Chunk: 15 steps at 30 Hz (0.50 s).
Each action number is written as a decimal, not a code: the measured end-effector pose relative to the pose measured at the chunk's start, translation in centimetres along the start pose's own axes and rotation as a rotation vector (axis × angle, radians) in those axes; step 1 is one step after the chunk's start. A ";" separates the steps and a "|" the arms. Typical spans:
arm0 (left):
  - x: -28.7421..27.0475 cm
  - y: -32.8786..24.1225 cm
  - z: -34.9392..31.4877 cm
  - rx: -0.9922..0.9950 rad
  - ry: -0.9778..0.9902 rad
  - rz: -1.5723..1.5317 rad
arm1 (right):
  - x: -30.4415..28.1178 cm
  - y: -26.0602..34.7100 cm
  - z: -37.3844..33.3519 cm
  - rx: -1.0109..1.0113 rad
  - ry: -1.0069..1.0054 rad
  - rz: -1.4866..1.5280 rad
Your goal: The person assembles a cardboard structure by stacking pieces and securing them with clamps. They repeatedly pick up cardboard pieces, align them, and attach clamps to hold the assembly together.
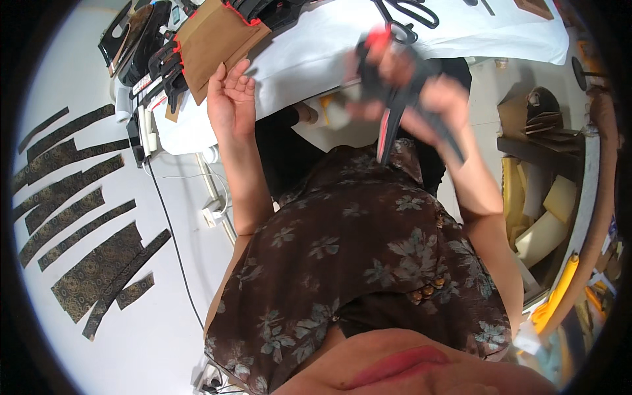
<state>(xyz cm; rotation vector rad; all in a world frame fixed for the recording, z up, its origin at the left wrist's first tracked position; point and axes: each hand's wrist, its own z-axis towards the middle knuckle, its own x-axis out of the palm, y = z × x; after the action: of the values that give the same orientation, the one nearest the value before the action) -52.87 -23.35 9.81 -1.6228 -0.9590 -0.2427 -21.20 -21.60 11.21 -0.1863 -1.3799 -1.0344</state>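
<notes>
My right hand is closed around a black spring clamp with red parts, held above my lap just off the table's near edge. The clamp and fingers are smeared by motion. At the left, my left hand is palm up with its fingers loosely bent and apart, holding nothing. Its fingertips are at the edge of a brown flat panel; whether they touch it, I cannot tell. Several black and red clamps line the panel's left side, and more clamps sit along its far side.
A white-covered table spans the far side, with black-handled scissors on it. Patterned dark strips lie on a white surface at left, beside a black cable. Shelving at right holds yellowish foam pieces.
</notes>
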 end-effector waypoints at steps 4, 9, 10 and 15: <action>-0.2 1.0 -0.1 -0.016 0.025 0.017 | 2.2 -4.0 -4.4 0.340 -0.109 0.048; 0.0 3.4 -0.8 0.005 0.033 0.062 | 3.7 -2.4 -5.7 0.493 -0.023 -0.287; 0.3 3.7 -1.2 0.014 0.055 0.067 | 4.5 -2.4 -5.6 0.475 -0.054 -0.351; 0.7 4.6 -1.8 0.006 0.078 0.011 | 8.1 -3.0 -5.2 0.486 -0.413 -0.372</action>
<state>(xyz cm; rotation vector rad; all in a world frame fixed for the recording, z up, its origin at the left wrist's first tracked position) -48.66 -24.55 7.46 -1.6013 -0.8905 -0.2941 -20.77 -30.66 15.54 0.2400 -2.0559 -0.9565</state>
